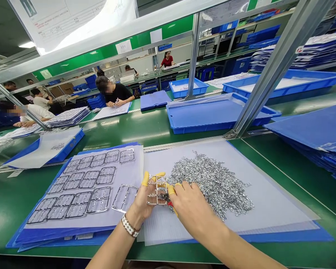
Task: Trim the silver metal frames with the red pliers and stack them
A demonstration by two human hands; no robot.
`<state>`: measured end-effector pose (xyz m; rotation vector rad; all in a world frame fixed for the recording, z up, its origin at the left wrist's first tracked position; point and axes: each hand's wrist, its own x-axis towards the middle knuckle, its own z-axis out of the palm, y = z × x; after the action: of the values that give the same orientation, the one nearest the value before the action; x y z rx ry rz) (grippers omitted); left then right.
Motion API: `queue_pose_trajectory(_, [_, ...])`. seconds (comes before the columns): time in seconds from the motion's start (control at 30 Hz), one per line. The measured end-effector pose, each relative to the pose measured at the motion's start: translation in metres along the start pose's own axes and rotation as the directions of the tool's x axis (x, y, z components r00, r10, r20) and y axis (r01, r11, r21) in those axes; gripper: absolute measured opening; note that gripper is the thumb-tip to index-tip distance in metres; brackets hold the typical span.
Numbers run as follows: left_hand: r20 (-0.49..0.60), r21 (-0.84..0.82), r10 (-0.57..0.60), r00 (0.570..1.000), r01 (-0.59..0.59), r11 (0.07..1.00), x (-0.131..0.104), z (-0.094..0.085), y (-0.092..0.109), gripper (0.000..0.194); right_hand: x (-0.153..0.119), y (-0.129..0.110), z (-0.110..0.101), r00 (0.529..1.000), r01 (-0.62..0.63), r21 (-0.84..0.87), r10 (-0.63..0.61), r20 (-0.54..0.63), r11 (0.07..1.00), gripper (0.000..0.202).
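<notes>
My left hand, with yellow finger cots and a bracelet at the wrist, holds up a small silver metal grid frame. My right hand, also in yellow finger cots, is closed around small red-handled pliers; their dark jaws touch the right side of the frame, partly hidden by fingers. Beyond the right hand lies a heap of tiny shiny metal pieces on a white sheet. Left of my hands, several square metal frames lie in rows on another sheet, one frame tilted beside my left wrist.
Blue trays stand across the green bench, behind a slanted metal post. A stack of blue sheets is at the right. A blue tray with loose pieces sits far left. Co-workers sit opposite.
</notes>
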<state>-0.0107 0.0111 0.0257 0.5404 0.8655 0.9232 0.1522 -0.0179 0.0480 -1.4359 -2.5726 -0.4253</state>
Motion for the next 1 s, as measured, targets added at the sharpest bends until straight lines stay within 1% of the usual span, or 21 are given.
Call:
queue_pose_trajectory(0.17, [0.058, -0.014, 0.002, 0.998, -0.001, 1.000, -0.002, 0.003, 0.004, 0.072, -0.001, 0.011, -0.004, 0.995, -0.054, 0.011, 0.055, -0.079, 0.998, 0.019])
queue_pose_trajectory(0.23, [0.065, 0.005, -0.002, 0.998, 0.002, 1.000, -0.002, 0.003, 0.004, 0.073, 0.001, 0.016, -0.008, 0.993, -0.093, 0.009, 0.093, -0.078, 0.996, 0.022])
queue_pose_trajectory(0.3, [0.076, 0.025, -0.012, 0.997, 0.010, 1.000, -0.002, 0.003, 0.003, 0.073, 0.004, 0.020, -0.011, 0.991, -0.116, 0.011, 0.117, -0.063, 0.993, 0.021])
queue_pose_trajectory(0.43, [0.109, 0.034, -0.036, 0.993, 0.032, 0.999, -0.002, 0.002, -0.001, 0.073, 0.010, 0.020, -0.009, 0.995, -0.096, 0.021, 0.097, -0.036, 0.995, 0.016])
queue_pose_trajectory(0.63, [0.110, 0.060, -0.034, 0.993, 0.027, 0.998, -0.001, -0.001, -0.003, 0.076, 0.011, 0.018, -0.004, 0.997, -0.083, 0.036, 0.082, 0.009, 0.996, 0.016])
queue_pose_trajectory(0.83, [0.114, 0.062, -0.035, 0.993, 0.028, 0.998, -0.001, 0.001, -0.002, 0.075, 0.010, 0.021, -0.006, 0.996, -0.091, 0.050, 0.092, -0.019, 0.995, 0.013])
queue_pose_trajectory(1.0, [0.067, 0.065, -0.021, 0.998, 0.016, 0.998, -0.001, -0.001, 0.001, 0.075, 0.009, 0.023, -0.008, 0.993, -0.116, 0.055, 0.117, -0.023, 0.992, 0.018])
